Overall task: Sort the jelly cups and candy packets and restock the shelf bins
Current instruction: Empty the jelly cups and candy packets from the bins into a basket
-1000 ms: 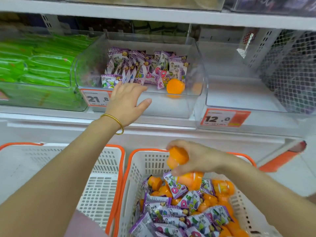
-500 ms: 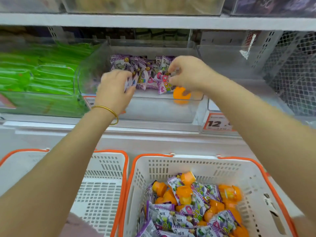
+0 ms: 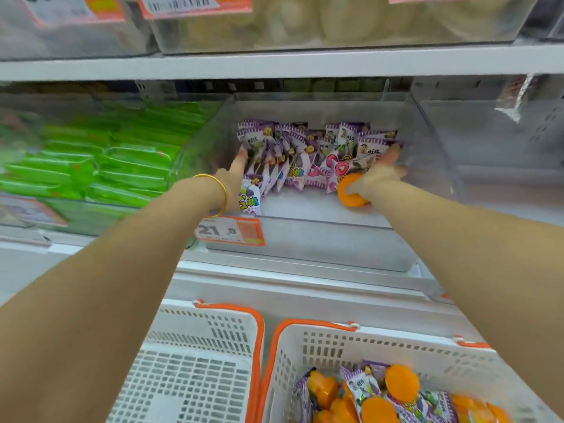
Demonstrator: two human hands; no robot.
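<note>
Candy packets [image 3: 305,154] piled at far end of the clear middle bin [image 3: 427,154]; green packs [image 3: 106,163] in the left bin, mixed basket [image 3: 320,343] near. Orange jelly cup [image 3: 351,198] sits near-right of the pile, under the right hand [image 3: 380,175]. Left hand [image 3: 233,178] and right hand flank the pile, fingers straight, touching packets. 0.5 s ago right was pinching one packet; now flat.

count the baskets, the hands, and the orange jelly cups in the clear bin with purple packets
baskets: 2 (left basket, right basket)
hands: 2 (left hand, right hand)
orange jelly cup in the clear bin: 1
total: 5
</note>
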